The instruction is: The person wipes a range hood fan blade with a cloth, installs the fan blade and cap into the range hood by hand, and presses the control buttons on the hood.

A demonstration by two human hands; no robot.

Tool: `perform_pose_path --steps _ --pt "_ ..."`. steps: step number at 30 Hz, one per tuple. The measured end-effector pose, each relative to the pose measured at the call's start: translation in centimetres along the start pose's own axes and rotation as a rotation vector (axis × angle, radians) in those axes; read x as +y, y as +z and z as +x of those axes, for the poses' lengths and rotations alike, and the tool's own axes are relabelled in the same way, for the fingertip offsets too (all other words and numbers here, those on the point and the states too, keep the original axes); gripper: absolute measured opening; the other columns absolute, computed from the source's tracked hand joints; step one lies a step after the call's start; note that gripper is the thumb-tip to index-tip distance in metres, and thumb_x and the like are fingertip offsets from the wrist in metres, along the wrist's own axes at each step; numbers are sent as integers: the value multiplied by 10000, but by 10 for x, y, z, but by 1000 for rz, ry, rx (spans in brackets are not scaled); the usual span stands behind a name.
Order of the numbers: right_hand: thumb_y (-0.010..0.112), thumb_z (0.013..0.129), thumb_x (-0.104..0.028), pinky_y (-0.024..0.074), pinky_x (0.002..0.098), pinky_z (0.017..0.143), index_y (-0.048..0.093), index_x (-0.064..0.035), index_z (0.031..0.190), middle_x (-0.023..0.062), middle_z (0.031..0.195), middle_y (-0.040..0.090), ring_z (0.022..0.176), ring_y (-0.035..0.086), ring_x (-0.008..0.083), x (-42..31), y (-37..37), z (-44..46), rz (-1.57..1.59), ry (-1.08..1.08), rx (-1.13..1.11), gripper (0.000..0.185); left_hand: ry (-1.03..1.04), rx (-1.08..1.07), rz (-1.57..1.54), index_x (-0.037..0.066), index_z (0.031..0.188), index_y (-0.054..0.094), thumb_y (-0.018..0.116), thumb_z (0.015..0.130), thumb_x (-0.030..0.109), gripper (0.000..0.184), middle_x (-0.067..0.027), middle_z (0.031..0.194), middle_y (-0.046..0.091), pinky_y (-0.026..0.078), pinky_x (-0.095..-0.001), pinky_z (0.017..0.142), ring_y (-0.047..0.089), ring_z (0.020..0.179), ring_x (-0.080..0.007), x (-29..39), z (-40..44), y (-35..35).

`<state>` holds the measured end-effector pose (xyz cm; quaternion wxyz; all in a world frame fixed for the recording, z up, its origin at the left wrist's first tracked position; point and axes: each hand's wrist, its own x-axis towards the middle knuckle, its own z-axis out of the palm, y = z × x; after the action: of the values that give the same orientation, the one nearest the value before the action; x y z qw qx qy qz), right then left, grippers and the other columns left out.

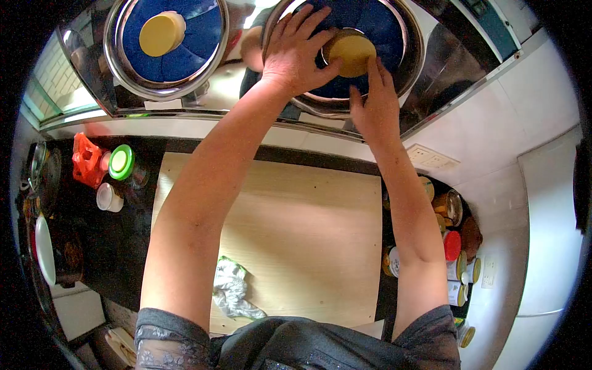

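Two round metal-rimmed openings with blue insides are set in a shiny steel panel, like a range hood. At the centre of the right blue disc (388, 34) sits a gold-coloured round cup (349, 55). My left hand (299, 58) lies spread across the disc's left side, fingers apart, its thumb at the cup's left edge. From below, my right hand (377, 108) reaches up with fingers extended, fingertips against the cup's right edge and thumb apart. The left blue disc (145, 65) bears a similar yellow-gold cup (158, 35), touched by neither hand.
A pale wooden board (302, 240) lies on the black counter, with a crumpled white cloth (233, 290) near its front. Several jars (455, 265) line the right side. A red plastic bag (87, 160), a green-rimmed lid (121, 161) and a white tub (110, 197) stand at left.
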<state>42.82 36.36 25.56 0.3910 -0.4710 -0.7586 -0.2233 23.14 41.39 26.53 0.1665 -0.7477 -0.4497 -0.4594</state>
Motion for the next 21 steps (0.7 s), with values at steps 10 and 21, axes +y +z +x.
perform_pose_path --steps 10,21 --pt "633 911 8 462 436 1074 461 -64 1497 221 1450 499 1363 469 377 16 -6 28 8 -190 42 614 115 86 16 234 1284 692 779 774 473 570 -46 1603 424 250 -525 1224 332 1490 -329 -8 0 18" --pt "637 938 -5 575 389 911 445 -27 1500 237 1358 600 1212 639 373 -2 -15 -5 262 489 -289 594 122 103 5 229 1286 692 769 789 492 568 -56 1599 427 249 -525 1224 330 1489 -331 -14 -4 24"
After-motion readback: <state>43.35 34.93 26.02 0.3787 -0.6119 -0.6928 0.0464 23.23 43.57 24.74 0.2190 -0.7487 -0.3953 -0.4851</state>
